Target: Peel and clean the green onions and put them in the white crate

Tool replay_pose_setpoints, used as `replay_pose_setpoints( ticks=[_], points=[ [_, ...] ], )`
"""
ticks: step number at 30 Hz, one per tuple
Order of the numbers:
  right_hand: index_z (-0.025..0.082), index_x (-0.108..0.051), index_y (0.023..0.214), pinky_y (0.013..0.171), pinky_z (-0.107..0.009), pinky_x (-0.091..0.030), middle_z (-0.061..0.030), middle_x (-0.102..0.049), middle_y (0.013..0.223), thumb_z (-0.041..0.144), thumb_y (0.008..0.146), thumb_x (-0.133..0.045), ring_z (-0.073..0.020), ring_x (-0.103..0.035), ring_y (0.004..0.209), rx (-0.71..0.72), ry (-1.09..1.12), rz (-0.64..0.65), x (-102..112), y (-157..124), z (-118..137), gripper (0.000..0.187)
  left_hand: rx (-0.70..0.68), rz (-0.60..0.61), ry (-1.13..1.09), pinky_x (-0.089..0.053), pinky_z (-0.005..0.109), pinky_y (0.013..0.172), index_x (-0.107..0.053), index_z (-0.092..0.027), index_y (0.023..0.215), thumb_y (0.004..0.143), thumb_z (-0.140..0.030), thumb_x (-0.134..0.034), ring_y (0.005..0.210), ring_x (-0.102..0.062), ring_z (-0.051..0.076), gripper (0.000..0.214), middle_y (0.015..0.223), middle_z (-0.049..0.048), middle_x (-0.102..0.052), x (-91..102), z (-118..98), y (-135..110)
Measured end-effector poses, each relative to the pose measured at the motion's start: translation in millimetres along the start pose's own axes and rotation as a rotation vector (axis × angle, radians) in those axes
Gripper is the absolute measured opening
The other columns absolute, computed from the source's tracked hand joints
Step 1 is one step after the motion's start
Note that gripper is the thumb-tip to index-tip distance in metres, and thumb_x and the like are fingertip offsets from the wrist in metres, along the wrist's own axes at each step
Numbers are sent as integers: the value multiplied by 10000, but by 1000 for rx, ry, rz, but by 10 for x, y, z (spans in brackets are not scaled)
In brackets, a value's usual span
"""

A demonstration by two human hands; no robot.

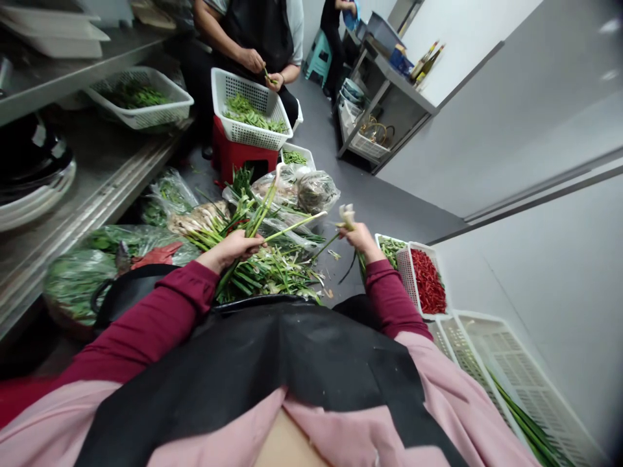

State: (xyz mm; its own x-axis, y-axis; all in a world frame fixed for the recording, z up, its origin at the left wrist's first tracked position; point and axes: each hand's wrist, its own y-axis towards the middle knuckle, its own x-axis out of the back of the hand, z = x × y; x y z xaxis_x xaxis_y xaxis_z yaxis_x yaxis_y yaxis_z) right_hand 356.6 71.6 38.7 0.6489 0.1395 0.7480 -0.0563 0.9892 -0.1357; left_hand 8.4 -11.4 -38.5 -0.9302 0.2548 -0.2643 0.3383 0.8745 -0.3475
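My left hand (236, 248) is closed around a few scallions (263, 211), whose pale ends point up and to the right. Closed as well, my right hand (361, 240) grips a small bunch of scallions (347, 219) by the stalks, white ends upward and green leaves hanging below. Between and below my hands lies a heap of loose green leaves and trimmings (272, 272). Left of it, unpeeled scallions with soil-stained roots (199, 220) lie in a bundle. Clear plastic bags of greens (316, 191) sit just beyond the heap.
Ahead, a co-worker (257, 39) handles green pods over a white basket (250, 133) on a red stool (243, 162). A metal shelf (121, 194) borders my left. To my right stand a basket of red chillies (428, 282) and a long white crate (506, 344) beside the wall.
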Motion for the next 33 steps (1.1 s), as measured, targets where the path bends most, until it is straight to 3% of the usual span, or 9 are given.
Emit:
replay_pose_setpoints(
  ticks=[2,5,7,9,13,16,20,24,33],
  points=[
    [161,-671,681,557,-260,-359,-32,-619,563,246,663,-711,-142,-491,518,28,-150,99,-284,-92,61,96,50,24,-63,-175,178,329,-609,-120,777,702,-344,-678,337,-283,40,246,478,-58,-394,7,2,6],
    [193,-684,770,623,-259,-376,-51,-661,703,379,728,-679,-177,-560,654,191,-295,-17,-621,-261,250,191,97,78,-108,-175,177,318,-615,-120,785,716,-336,-672,329,-282,38,234,477,-56,-393,-11,16,15],
    [208,-682,871,681,-250,-387,-58,-666,825,425,770,-637,-177,-572,746,373,-249,-54,-783,-347,414,243,117,110,-119,-174,174,316,-618,-115,783,725,-333,-670,328,-288,37,232,474,-54,-394,-42,22,21],
    [208,-673,881,707,-240,-390,-53,-642,854,415,788,-622,-164,-554,762,509,-190,28,-924,-383,562,233,131,147,-121,-170,172,317,-621,-112,792,733,-341,-669,324,-284,33,242,471,-54,-394,-79,22,22],
    [182,-615,696,707,-253,-385,-53,-571,766,364,849,-533,-161,-500,725,492,-196,7,-1081,-317,675,252,109,207,-111,-162,176,322,-614,-117,803,734,-358,-672,321,-259,32,257,460,-61,-382,-130,-2,-1],
    [162,-601,806,770,-277,-387,-87,-568,855,305,877,-468,-185,-496,810,399,-248,-252,-928,-182,592,208,67,213,-77,-160,182,332,-612,-121,811,731,-367,-672,333,-261,39,266,462,-60,-377,-123,-36,-39],
    [133,-576,923,767,-297,-386,-119,-544,956,226,884,-409,-200,-497,847,138,-389,-578,-427,27,368,195,2,198,-15,-186,186,348,-611,-140,826,740,-400,-662,359,-278,49,279,480,-63,-363,-100,-81,-86],
    [139,-561,963,737,-298,-387,-111,-516,1007,195,881,-401,-188,-521,814,15,-484,-652,-55,158,161,188,-35,194,40,-207,190,358,-605,-149,817,742,-426,-662,375,-287,53,293,491,-63,-364,-118,-84,-80],
    [69,-554,963,737,-315,-384,-205,-556,1014,132,857,-433,-198,-557,839,-284,-335,-771,373,212,-311,173,-37,120,158,-192,190,364,-597,-130,813,725,-461,-675,380,-301,52,352,490,-65,-383,-39,-109,-144]
  ],
)
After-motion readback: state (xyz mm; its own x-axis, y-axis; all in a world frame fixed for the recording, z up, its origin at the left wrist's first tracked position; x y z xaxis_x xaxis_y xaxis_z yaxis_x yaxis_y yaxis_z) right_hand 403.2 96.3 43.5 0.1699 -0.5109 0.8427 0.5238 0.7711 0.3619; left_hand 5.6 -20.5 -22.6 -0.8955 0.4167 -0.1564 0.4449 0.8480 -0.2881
